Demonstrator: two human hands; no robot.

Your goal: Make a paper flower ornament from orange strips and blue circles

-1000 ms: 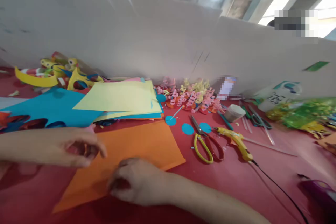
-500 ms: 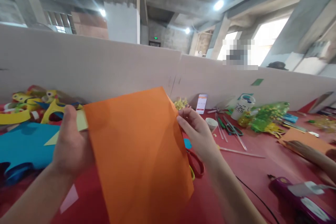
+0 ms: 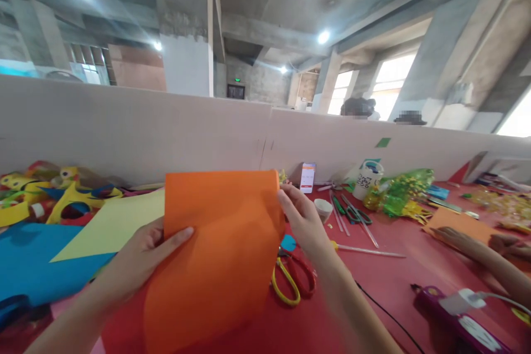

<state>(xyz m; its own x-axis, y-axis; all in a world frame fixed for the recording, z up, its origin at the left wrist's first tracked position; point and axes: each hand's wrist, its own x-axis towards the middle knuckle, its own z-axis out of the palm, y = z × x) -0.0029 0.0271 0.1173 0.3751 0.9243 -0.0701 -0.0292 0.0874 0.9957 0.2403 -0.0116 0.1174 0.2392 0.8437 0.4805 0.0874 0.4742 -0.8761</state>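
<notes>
"Orange sheet point(image 3: 219, 232): where is it?"

"Up in front of the person, above the table point(image 3: 381, 279), between the 2 hands."

"How do they hold it?"

"The left hand point(image 3: 153, 243) grasps the left edge, thumb on the near face, fingers behind. The right hand point(image 3: 301, 210) pinches the right edge near the top corner. The sheet is bowed, not flat."

"And nearest to them?"

"By the right wrist, scissors point(image 3: 291, 302) with 1 yellow and 1 red handle, partly behind the sheet, and a blue disc point(image 3: 288, 243) just past those. Beside the left hand, a yellow sheet point(image 3: 116, 218) overlaps a blue sheet point(image 3: 45, 249)."

"Further out?"

"A cup point(image 3: 322, 211) beyond the right hand, then a phone point(image 3: 307, 178) upright by the wall point(image 3: 124, 133). Lower right, a purple power strip point(image 3: 456, 315) with a white plug point(image 3: 462, 301) in it."

"Anyone else there?"

"A co-worker, far right: 1 hand point(image 3: 450, 238) lies on an orange paper point(image 3: 464, 221). What the other hand point(image 3: 506, 243) holds, I can't tell."
</notes>
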